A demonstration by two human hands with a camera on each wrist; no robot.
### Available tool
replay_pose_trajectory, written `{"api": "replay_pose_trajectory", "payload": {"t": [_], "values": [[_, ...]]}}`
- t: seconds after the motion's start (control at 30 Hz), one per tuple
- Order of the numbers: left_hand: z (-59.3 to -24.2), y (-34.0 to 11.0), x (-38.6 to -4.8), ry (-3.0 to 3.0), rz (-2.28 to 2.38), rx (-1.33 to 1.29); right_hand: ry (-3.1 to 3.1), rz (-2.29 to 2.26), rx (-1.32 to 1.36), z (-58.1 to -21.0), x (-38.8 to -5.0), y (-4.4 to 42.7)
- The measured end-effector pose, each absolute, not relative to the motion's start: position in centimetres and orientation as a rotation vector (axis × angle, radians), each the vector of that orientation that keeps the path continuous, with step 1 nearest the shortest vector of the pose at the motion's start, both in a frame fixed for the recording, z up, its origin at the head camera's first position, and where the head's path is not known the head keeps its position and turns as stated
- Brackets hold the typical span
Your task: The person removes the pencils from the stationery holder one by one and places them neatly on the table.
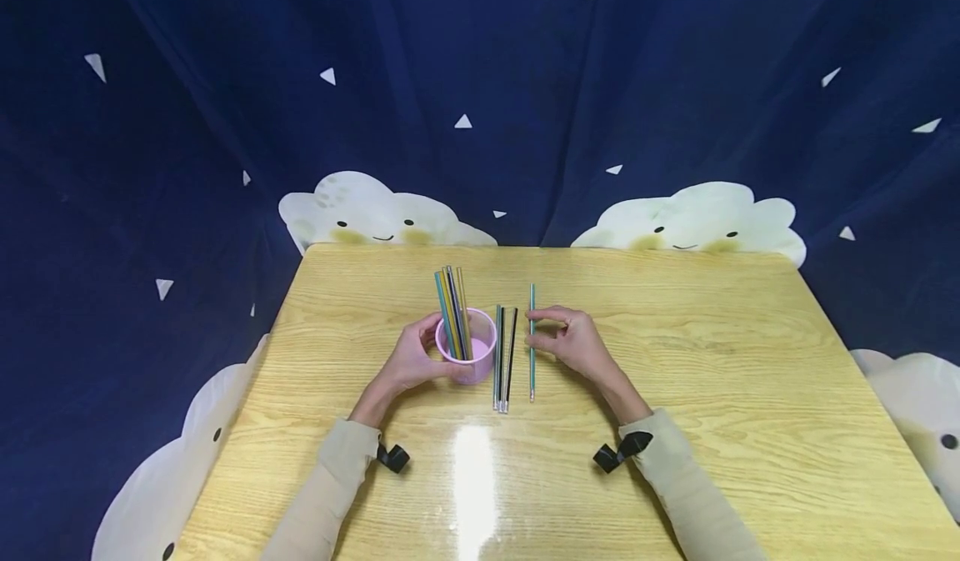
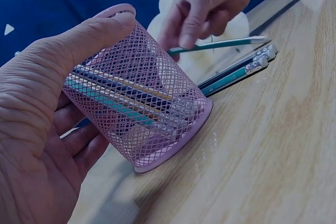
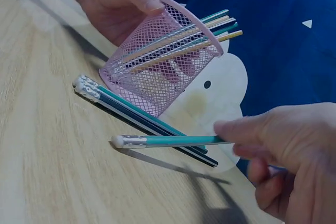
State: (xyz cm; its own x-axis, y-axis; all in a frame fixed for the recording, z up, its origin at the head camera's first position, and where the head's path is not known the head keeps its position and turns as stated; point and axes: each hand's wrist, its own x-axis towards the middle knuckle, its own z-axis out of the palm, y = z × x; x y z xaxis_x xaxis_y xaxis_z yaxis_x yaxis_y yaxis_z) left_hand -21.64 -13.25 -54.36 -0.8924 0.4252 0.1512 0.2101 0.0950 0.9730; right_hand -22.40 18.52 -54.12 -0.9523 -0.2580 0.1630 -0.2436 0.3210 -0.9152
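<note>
A pencil [image 1: 532, 369] is pinched by the thumb and fingers of the right hand [image 1: 567, 338], beside loose pencils [image 1: 502, 386] that lie between it and the cup [image 1: 483, 366]. The cup, in which more pencils [image 1: 455, 315] are leaned, is gripped upright on the table [image 1: 712, 378] by the left hand [image 1: 417, 359] (presumably for steadiness).

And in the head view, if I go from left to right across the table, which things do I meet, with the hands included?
Left hand, pink mesh cup, group of loose pencils, single teal pencil, right hand.
</note>
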Motion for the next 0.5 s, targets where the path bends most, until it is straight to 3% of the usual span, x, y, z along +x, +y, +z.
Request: {"api": "replay_pose_trajectory", "payload": {"t": [0.5], "values": [[-54.4, -13.3, -21.6, 2.203, 1.911, 0.620, 2.735, -1.335, -0.573, -53.1, -21.5, 17.8]]}}
